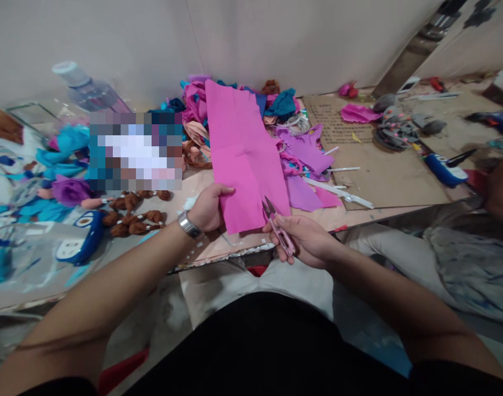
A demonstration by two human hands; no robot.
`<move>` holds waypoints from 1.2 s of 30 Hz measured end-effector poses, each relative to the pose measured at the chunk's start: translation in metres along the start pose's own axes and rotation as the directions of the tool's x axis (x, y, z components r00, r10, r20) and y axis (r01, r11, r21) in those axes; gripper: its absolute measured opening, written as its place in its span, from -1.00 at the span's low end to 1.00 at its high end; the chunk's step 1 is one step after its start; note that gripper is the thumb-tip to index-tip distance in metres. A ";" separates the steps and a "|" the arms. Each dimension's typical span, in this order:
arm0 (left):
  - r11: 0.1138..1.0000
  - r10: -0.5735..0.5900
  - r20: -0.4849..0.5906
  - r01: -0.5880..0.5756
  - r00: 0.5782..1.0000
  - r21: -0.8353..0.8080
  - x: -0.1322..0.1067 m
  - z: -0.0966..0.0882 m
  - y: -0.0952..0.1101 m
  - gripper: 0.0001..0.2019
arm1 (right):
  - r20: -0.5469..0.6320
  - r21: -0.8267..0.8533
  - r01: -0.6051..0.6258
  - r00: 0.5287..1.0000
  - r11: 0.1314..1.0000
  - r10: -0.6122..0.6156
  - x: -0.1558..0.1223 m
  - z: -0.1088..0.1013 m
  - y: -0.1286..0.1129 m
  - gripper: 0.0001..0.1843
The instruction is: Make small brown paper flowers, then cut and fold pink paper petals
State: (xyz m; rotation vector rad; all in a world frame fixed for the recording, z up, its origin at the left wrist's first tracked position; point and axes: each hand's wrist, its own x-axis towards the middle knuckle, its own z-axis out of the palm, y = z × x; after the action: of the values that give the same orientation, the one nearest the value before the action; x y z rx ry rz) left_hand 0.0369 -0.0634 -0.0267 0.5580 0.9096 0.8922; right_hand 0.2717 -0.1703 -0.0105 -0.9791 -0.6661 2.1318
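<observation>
A long sheet of bright pink paper point(243, 148) hangs upright in front of me, creased down its middle. My left hand point(208, 208), with a metal watch on the wrist, pinches its lower left edge. My right hand point(307, 239) grips small pink-handled snips point(276, 225), blades apart at the sheet's lower right edge.
A low table holds heaps of pink, purple and blue paper scraps point(293, 148), brown twisted pieces point(131, 214), a plastic bottle point(88, 88), a purple paper flower point(70, 190) and flat cardboard point(379, 170). Blue glue guns point(443, 168) lie around. Another person's arm point(501, 187) shows at the right.
</observation>
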 end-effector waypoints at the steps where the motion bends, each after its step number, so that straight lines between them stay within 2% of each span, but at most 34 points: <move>1: 1.000 0.001 -0.018 -0.001 1.000 0.006 -0.002 0.002 0.000 -0.69 | 0.007 0.003 0.005 1.000 1.000 -0.005 -0.001 0.000 0.000 -0.54; 6: 1.000 0.007 -0.050 -0.006 0.999 0.021 -0.008 0.010 0.001 -0.66 | 0.047 -0.003 0.019 0.999 1.000 -0.019 -0.009 0.003 0.003 -0.51; 18: 0.998 -0.020 -0.076 0.024 0.997 0.050 -0.012 0.011 0.001 -0.66 | 0.031 0.013 0.035 0.999 0.999 -0.035 -0.012 0.001 0.009 -0.46; 27: 0.998 -0.009 -0.024 0.010 1.000 0.067 -0.013 0.008 -0.003 -0.63 | 0.033 0.013 0.082 0.996 0.997 -0.082 -0.007 0.000 0.012 -0.44; 31: 0.997 -0.027 0.016 0.025 1.000 0.071 -0.016 0.011 -0.003 -0.65 | 0.003 0.002 0.079 0.997 0.997 -0.079 -0.006 0.000 0.012 -0.43; 36: 0.998 -0.043 0.086 0.039 0.995 0.048 -0.020 0.013 -0.002 -0.58 | -0.042 -0.039 0.098 0.994 0.994 -0.100 0.000 -0.003 0.016 -0.41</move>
State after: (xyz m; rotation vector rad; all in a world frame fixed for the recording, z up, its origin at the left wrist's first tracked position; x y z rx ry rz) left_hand 0.0430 -0.0825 -0.0129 0.6110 0.8617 0.8056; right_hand 0.2680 -0.1804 -0.0232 -0.9888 -0.7194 2.0130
